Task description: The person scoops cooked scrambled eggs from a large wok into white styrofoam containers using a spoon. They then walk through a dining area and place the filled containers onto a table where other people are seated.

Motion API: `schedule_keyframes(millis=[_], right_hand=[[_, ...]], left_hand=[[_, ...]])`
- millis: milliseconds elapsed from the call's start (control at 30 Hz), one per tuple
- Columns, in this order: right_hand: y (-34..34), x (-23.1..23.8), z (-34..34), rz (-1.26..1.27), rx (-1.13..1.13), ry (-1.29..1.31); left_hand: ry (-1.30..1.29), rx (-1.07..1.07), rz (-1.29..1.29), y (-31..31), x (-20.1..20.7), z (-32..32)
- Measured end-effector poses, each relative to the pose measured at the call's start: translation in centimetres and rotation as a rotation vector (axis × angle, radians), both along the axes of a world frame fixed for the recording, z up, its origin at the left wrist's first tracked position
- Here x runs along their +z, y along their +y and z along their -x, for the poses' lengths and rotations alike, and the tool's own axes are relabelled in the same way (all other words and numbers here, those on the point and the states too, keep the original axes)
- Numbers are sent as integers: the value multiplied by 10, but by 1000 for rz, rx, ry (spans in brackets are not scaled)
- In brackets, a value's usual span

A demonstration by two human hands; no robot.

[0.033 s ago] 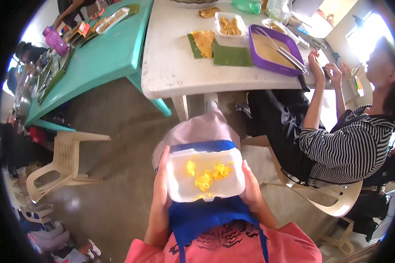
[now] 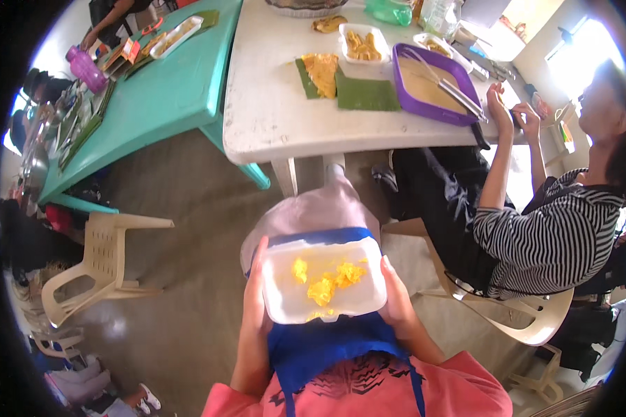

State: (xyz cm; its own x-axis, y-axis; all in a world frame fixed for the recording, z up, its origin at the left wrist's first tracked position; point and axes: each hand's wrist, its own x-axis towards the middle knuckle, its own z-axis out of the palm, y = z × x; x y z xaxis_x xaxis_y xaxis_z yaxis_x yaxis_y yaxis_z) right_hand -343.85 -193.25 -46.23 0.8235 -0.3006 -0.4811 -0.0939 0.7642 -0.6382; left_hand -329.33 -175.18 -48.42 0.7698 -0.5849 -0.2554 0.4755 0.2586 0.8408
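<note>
A white foam tray (image 2: 278,278) rests level over my lap, held at both short sides. Bits of bright yellow food (image 2: 321,290) lie scattered in it. My left hand (image 2: 257,295) grips the left edge, thumb up along the side. My right hand (image 2: 396,295) grips the right edge the same way, its thumb at the rim. The fingers under the tray are hidden. Beneath it show a blue apron (image 2: 334,347) and pale cloth over my legs.
On the white table (image 2: 264,118) stand a purple basin (image 2: 431,115) with batter and a whisk (image 2: 455,94), a green leaf piece (image 2: 366,94), a folded yellow-orange food piece (image 2: 321,73) and a tray of yellow pieces (image 2: 364,45). A seated person (image 2: 542,229) is at right; a green table (image 2: 167,90) and chair (image 2: 104,257) are left.
The view has shifted very slightly; the tray sits a touch lower and further left in the picture. Both hands keep the same hold.
</note>
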Motion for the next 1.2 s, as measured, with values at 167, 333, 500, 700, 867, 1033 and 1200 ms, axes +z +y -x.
schedule_keyframes(millis=[167,333,500,700,867,1033,1200], right_hand=[[-13,0,-54,-37,162,-1],[-10,22,-94,12,404,-34],[1,11,-85,-61,425,-78],[15,16,-43,20,421,-54],[-3,25,-27,37,451,-101],[-45,17,-40,67,333,-61],[-73,19,-28,98,268,-130]], left_hand=[[199,133,113,-1,4,-22],[154,303,104,17,16,-28],[71,412,66,34,9,-5],[95,480,179,38,24,57],[83,483,166,28,22,71],[88,412,114,-18,20,43],[175,175,191,-57,22,11]])
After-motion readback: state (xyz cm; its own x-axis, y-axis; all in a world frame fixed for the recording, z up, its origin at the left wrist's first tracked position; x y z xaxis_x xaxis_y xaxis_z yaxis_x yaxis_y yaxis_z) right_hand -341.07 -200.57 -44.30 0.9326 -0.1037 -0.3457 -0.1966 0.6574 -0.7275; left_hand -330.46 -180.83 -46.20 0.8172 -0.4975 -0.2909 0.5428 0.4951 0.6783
